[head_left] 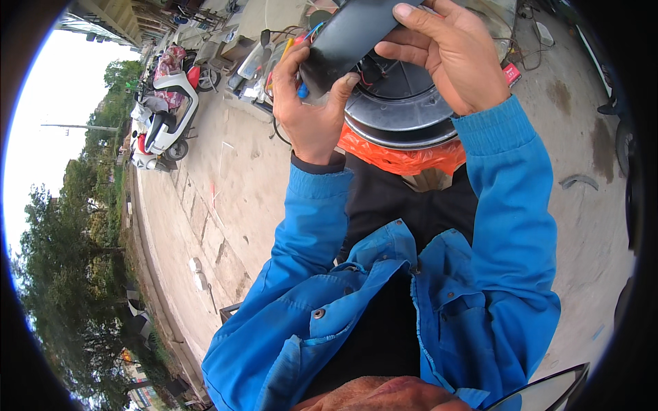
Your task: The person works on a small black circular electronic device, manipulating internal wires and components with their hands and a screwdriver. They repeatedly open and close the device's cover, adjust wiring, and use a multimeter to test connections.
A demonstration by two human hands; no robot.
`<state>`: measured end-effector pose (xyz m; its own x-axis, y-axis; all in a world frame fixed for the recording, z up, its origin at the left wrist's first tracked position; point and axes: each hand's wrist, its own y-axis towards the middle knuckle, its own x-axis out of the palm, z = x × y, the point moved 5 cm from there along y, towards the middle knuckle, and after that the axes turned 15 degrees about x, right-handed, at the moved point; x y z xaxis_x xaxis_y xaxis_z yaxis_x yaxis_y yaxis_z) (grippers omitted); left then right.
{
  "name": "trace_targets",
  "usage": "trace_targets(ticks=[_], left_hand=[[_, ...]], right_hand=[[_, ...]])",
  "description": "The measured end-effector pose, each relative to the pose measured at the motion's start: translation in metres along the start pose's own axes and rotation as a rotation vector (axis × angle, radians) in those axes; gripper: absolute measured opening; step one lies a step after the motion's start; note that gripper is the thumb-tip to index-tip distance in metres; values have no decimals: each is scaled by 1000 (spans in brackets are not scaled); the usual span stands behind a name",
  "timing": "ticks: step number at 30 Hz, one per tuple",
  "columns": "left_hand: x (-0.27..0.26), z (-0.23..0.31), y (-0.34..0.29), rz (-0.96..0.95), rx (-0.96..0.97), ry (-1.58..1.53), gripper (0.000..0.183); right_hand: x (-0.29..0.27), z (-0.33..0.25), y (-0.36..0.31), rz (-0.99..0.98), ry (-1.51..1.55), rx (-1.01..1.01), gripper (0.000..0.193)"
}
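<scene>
Raised in front of me is a smooth black curved panel (353,44), and both hands have hold of it. My left hand (312,106) grips its lower left end, the thumb apart from the fingers. My right hand (445,51) pinches the right edge, with the thumb on top and the fingers underneath. The panel's far end runs out of the top of the view. Below it lies a round metal wheel (404,120) with a dark hub and wires, partly hidden by my hands. Orange plastic sheeting (397,154) sits under the wheel, against my dark trousers.
To the left of the wheel is a cluttered tray of tools and parts (252,72). A white scooter (171,113) stands farther left on the concrete. At right are a small red box (511,74), a curved grey strip (579,181) and a vehicle's tyre (624,147) near the rim.
</scene>
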<state>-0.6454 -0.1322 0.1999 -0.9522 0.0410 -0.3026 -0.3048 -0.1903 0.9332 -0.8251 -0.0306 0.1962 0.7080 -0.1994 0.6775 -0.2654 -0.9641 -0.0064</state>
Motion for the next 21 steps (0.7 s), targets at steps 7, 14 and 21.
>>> trace_targets(ticks=[7, 14, 21], left_hand=[[-20, -19, -33, -52, -169, -94, 67], [-6, -85, -93, 163, -1053, -815, 62], [6, -123, -94, 192, -1140, -983, 48]], right_hand=[[7, -2, 3, -69, -35, -44, 30], [-3, -12, 30, -149, 60, 19, 29], [-7, -17, 37, -209, 115, 22, 29]])
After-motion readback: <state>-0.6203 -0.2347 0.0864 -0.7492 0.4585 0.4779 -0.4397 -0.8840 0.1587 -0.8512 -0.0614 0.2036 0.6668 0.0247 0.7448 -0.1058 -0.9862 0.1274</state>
